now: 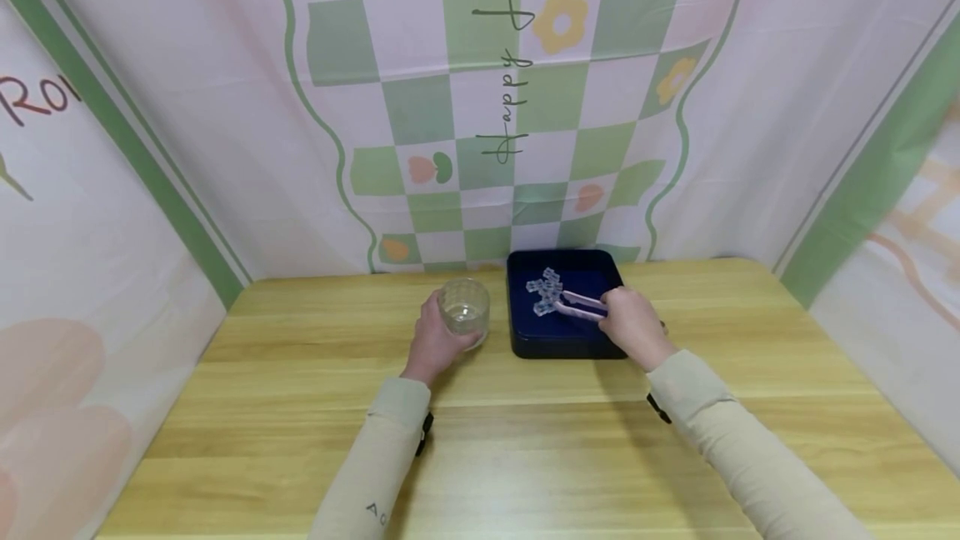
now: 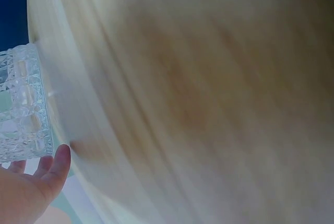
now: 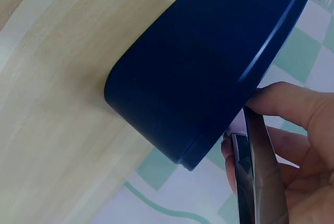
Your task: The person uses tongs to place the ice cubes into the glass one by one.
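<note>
My left hand (image 1: 435, 344) curls round a clear glass (image 1: 465, 311) on the table, left of a dark blue tray (image 1: 566, 347). In the left wrist view the glass (image 2: 23, 101) shows a cut, faceted wall, with the fingers (image 2: 58, 166) at its side. My right hand (image 1: 633, 325) grips tongs (image 1: 581, 312) with pale pink arms, reaching over the tray's right side. Their tips are at a cluster of clear, ice-like pieces (image 1: 547, 294) inside the tray. Shiny metal handles of the tongs (image 3: 266, 172) show in the right wrist view, between thumb and fingers.
The wooden table (image 1: 480, 448) has a light grain. A patterned cloth (image 1: 480, 107) with green and white checks hangs behind it, close to the tray's far edge. More cloth covers the left and right sides.
</note>
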Action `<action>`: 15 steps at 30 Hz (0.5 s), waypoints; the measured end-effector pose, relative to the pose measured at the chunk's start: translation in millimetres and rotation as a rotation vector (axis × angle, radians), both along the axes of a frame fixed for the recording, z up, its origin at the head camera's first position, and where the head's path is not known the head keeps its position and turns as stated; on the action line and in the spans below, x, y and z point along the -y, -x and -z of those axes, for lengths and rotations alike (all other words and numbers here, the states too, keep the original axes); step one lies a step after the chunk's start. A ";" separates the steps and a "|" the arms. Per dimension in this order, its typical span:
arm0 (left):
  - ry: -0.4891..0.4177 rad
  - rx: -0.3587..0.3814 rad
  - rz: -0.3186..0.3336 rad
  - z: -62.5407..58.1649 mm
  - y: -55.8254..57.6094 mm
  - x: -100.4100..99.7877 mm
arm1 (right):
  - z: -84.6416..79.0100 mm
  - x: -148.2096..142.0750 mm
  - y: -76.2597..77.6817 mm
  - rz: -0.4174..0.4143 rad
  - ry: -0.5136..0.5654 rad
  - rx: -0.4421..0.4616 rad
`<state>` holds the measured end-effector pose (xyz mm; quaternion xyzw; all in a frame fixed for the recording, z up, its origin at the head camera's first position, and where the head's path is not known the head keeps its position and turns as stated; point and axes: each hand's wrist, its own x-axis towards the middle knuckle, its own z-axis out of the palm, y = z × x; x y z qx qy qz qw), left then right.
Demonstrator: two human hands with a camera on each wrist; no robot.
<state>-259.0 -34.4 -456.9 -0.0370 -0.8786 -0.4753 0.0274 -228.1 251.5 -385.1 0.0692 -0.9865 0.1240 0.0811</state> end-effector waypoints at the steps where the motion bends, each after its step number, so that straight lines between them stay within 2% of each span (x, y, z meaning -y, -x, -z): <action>1: 0.002 0.000 0.000 -0.2 -0.2 -0.1 | 0.7 -0.2 0.3 0.001 0.002 -0.001; 15: -0.001 0.000 0.001 0.2 -0.4 0.1 | 4.3 1.7 3.3 0.022 0.015 0.012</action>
